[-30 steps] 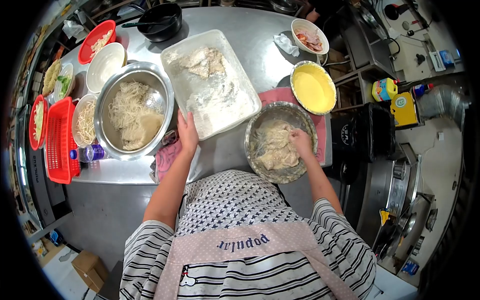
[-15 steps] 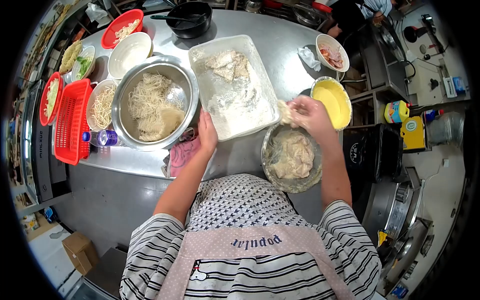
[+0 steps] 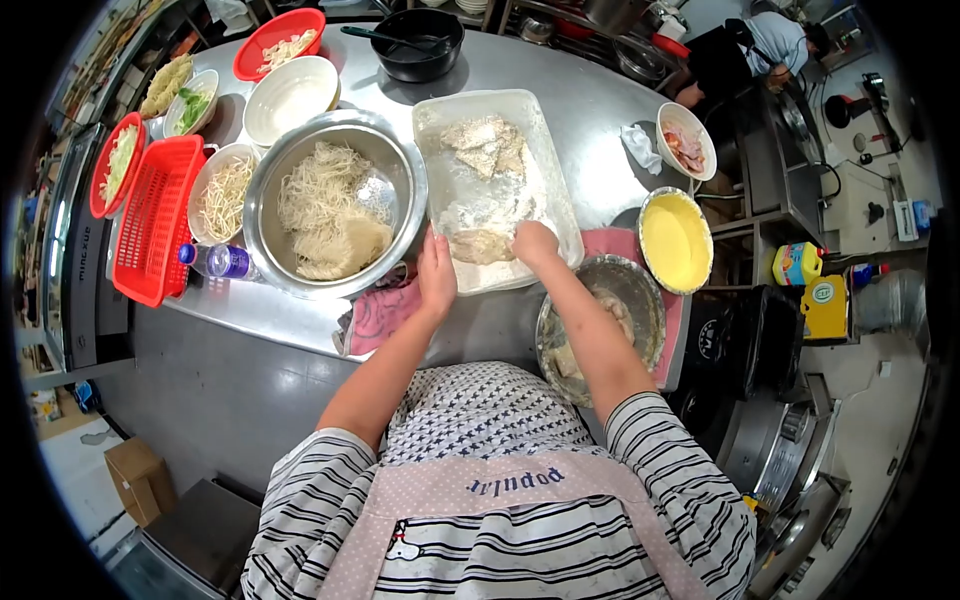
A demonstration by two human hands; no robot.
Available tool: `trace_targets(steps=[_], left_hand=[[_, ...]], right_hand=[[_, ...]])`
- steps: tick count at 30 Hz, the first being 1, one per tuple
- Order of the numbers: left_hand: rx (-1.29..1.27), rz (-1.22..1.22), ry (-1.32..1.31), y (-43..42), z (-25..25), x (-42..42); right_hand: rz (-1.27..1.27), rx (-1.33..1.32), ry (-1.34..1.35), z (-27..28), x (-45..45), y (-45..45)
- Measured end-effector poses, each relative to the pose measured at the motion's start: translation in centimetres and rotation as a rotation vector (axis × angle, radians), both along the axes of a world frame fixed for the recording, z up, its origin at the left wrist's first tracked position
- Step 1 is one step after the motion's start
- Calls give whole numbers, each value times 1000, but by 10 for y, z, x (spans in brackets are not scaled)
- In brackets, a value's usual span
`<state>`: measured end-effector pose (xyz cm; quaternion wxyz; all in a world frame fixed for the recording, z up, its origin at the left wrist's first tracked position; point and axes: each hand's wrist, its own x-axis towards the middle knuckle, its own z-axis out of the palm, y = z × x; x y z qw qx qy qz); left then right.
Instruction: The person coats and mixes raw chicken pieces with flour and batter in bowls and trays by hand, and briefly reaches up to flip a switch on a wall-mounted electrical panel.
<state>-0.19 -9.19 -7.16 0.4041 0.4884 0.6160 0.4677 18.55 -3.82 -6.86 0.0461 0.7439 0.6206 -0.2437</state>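
Note:
A pale rectangular tub (image 3: 557, 195) holds white flour, with floury pieces (image 3: 487, 146) toward its far end. My right hand (image 3: 535, 243) is closed on a wet battered piece (image 3: 482, 246) lying in the flour at the near end. My left hand (image 3: 436, 272) rests against the tub's near left corner, fingers extended and holding nothing. Under my right forearm is a metal bowl (image 3: 650, 310) with more battered meat (image 3: 612, 312), partly hidden by the arm. Left of the tub, a large steel bowl (image 3: 262, 215) contains thin noodles (image 3: 335, 225).
A bowl of yellow liquid (image 3: 675, 240) and a bowl of sliced meat (image 3: 685, 145) stand at the right. A black pan (image 3: 420, 62) is at the back. Red basket (image 3: 155, 225), bottle (image 3: 225, 262) and small bowls are at the left. Another person (image 3: 775, 45) is at the far right.
My right hand has lifted a piece from the battered meat bowl and brought it left into the flour. My left hand stays by the tub. The view has shifted, and the other person shows more.

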Motion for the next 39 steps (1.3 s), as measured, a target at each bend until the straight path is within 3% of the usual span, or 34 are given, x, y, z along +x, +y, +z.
trace_targets(steps=[3, 5, 6, 8, 9, 10, 12, 13, 14, 16, 20, 24, 26, 28, 30, 35, 39], left_hand=[[3, 5, 14, 0, -2, 0], [12, 6, 22, 0, 0, 0], [15, 9, 17, 0, 2, 1], [14, 13, 11, 0, 2, 1], [10, 11, 17, 0, 1, 0], [5, 7, 23, -1, 0, 0], [-34, -30, -4, -1, 4, -2], [-70, -64, -33, -1, 6, -3], [-68, -60, -34, -1, 9, -3], [-129, -44, 14, -2, 10, -3], [-109, -34, 19, -1, 6, -2], [-93, -3, 42, -1, 5, 0], [-53, 26, 58, 1, 1, 0], [-30, 12, 20, 1, 1, 0], [-36, 9, 23, 1, 3, 0], [-23, 10, 23, 0, 9, 0], [-34, 5, 23, -2, 8, 2]], right_hand=[[164, 134, -24, -17, -2, 0], [189, 126, 229, -10, -6, 4], [190, 128, 230, -3, -7, 9], [184, 86, 663, 19, -11, 19], [224, 124, 696, 39, -16, 21], [222, 121, 697, 64, -20, 18], [506, 122, 691, 105, -24, 14], [691, 196, 623, 108, -21, 13], [696, 196, 622, 103, -14, 11], [819, -25, 319, 92, 0, 4], [675, 14, 250, 47, 24, 0], [564, 72, 96, 39, 7, -9], [770, 142, 17, 32, 0, -12], [812, 202, -33, 15, -6, -6], [911, 113, -129, 13, -13, 0], [723, 123, 42, 52, -25, 25], [329, 253, 229, 87, -23, 85]])
